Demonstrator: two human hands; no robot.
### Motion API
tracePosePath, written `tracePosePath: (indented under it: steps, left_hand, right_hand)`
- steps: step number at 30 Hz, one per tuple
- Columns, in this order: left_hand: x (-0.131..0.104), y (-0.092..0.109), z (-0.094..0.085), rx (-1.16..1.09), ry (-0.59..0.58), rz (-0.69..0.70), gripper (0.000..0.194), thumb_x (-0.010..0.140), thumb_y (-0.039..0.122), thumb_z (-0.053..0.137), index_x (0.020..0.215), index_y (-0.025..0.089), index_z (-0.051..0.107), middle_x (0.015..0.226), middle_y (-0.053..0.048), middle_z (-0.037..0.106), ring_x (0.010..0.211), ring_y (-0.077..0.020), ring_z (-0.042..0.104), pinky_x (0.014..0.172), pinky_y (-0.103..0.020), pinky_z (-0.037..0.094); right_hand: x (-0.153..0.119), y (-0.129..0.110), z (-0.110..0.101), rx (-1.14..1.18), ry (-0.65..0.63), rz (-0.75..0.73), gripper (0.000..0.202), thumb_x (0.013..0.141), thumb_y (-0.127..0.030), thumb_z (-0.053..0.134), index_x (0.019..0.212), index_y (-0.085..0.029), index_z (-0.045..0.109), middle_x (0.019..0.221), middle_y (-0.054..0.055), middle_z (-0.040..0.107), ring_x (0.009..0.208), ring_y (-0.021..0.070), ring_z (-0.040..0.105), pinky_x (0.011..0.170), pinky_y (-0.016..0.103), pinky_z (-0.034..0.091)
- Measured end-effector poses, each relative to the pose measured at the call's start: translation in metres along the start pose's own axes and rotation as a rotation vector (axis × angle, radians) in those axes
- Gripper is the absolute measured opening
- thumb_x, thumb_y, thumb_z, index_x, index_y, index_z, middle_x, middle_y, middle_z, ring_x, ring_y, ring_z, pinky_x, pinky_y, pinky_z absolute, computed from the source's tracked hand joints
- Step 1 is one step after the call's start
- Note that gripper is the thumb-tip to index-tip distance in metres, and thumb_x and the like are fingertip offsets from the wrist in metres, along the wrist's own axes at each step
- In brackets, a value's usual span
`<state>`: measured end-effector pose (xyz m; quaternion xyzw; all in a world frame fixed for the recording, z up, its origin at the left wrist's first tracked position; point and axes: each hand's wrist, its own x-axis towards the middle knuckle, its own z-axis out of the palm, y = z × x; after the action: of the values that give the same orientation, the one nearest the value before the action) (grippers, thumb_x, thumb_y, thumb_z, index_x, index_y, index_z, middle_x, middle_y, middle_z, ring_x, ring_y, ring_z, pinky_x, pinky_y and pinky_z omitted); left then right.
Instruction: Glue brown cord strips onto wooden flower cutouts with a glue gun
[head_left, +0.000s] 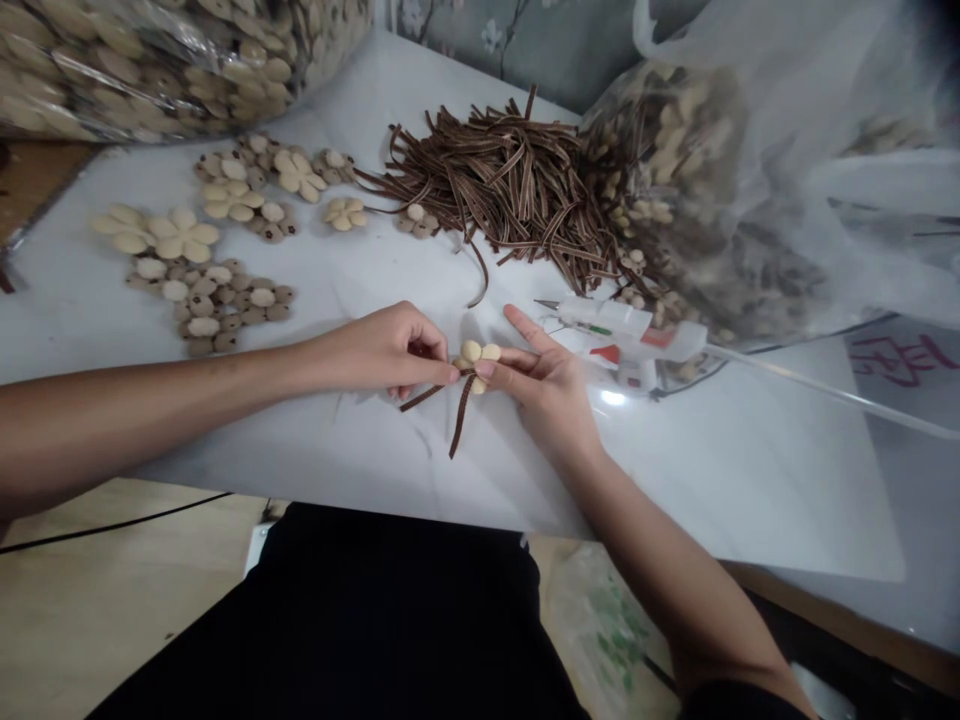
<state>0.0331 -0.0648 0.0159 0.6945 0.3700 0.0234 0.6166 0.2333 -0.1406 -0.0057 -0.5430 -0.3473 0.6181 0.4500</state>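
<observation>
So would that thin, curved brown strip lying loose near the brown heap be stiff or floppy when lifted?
The brown strip is probably bendy, given its curve. It looks light, being so narrow. It may be slightly springy, as similar brown tails at the pale, petalled flower stick out fairly straight.

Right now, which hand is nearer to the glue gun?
Right. The right hand is just beside the glue gun, not visibly touching it; the left hand is farther away, on the other side of the cream flower.
</observation>
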Motion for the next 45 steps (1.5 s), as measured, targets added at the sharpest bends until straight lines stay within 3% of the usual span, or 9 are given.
tracePosePath:
  steps: [10,17,23,30,39,45]
  left_hand:
    - [-0.001,0.002,0.000,-0.085,0.057,0.012,0.027,0.083,0.029,0.063,0.060,0.016,0.057,0.047,0.000,0.055,0.041,-0.0092,0.053,0.041,-0.017,0.042]
    - [0.000,-0.006,0.004,-0.087,0.097,0.219,0.037,0.079,0.026,0.070,0.053,0.013,0.047,0.092,-0.005,0.065,0.047,-0.0021,0.053,0.044,-0.017,0.044]
    - [0.002,-0.012,0.006,-0.076,0.099,0.254,0.044,0.082,0.028,0.069,0.053,0.015,0.038,0.069,0.000,0.063,0.044,-0.0024,0.047,0.042,-0.016,0.037]
    - [0.000,-0.008,0.004,-0.113,0.077,0.169,0.041,0.081,0.026,0.069,0.052,0.015,0.042,0.055,0.001,0.057,0.045,-0.0045,0.046,0.042,-0.017,0.035]
    - [-0.004,0.002,0.003,-0.158,0.060,0.079,0.031,0.077,0.018,0.070,0.052,0.015,0.051,0.050,0.000,0.060,0.044,-0.0065,0.052,0.041,-0.016,0.039]
    - [-0.004,0.002,0.001,-0.209,0.015,0.082,0.032,0.076,0.014,0.069,0.050,0.014,0.049,0.066,-0.005,0.071,0.050,-0.0078,0.059,0.043,-0.016,0.043]
  right_hand:
    - [-0.001,-0.004,0.003,-0.082,0.055,-0.026,0.100,0.065,-0.034,0.085,0.149,-0.018,0.034,0.089,0.001,0.077,0.082,0.0196,0.072,0.086,0.038,0.059]
    - [-0.001,-0.002,0.002,-0.050,0.032,-0.028,0.101,0.065,-0.032,0.085,0.150,-0.019,0.032,0.090,0.001,0.077,0.080,0.0188,0.072,0.085,0.038,0.059]
    - [-0.001,-0.003,0.004,-0.079,0.039,-0.032,0.101,0.065,-0.033,0.085,0.150,-0.018,0.032,0.091,0.001,0.077,0.084,0.0191,0.072,0.087,0.038,0.058]
    - [-0.002,-0.005,0.005,-0.033,0.031,-0.014,0.102,0.064,-0.029,0.086,0.149,-0.019,0.032,0.086,-0.002,0.077,0.082,0.0187,0.072,0.089,0.040,0.057]
    - [-0.001,-0.003,0.003,-0.088,0.001,-0.017,0.105,0.065,-0.035,0.085,0.152,-0.020,0.028,0.093,0.002,0.078,0.081,0.0195,0.073,0.085,0.040,0.059]
    - [-0.001,-0.002,0.002,-0.070,-0.015,-0.031,0.107,0.065,-0.033,0.086,0.152,-0.020,0.026,0.092,0.001,0.078,0.078,0.0190,0.073,0.086,0.040,0.059]
